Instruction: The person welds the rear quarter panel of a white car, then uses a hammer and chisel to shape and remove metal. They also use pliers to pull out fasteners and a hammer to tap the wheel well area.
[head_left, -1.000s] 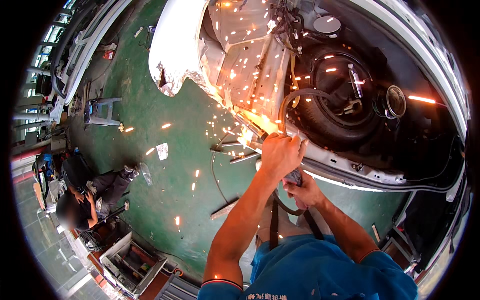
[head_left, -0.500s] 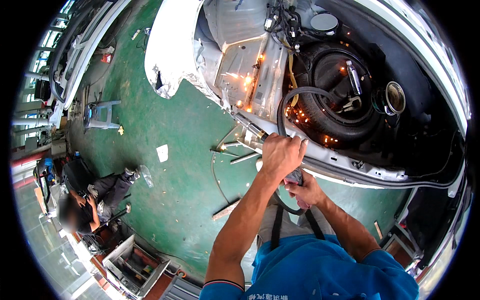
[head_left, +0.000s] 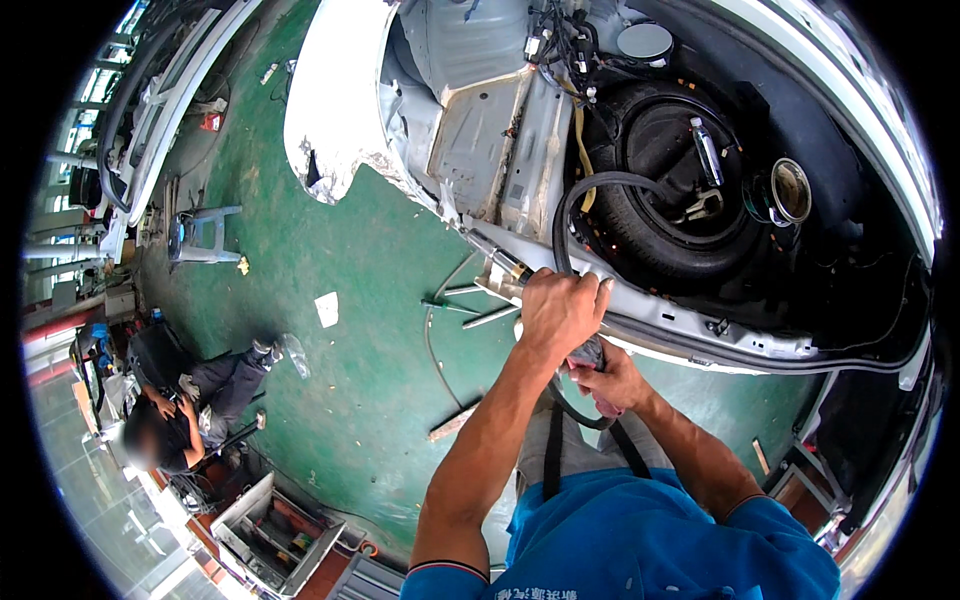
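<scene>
Tool [head_left: 497,254]: I make out silver-grey at its nose, a brassy band behind, dull red at its rear.
Hose [head_left: 562,225]: plain dark grey.
Car body [head_left: 340,80]: glossy white, mottled silver and dark at its ragged lower left corner.
Boot panels [head_left: 478,135]: pale grey, brownish along the seams.
Strip [head_left: 584,150]: yellow, near the boot well's left edge.
Tyre [head_left: 625,225]: black, with orange flecks around it.
Floor [head_left: 380,270]: green, scuffed paler in spots.
Shirt [head_left: 680,540]: bright blue, dark sleeve trim lined red.
Trousers [head_left: 590,450]: grey, crossed by black straps.
</scene>
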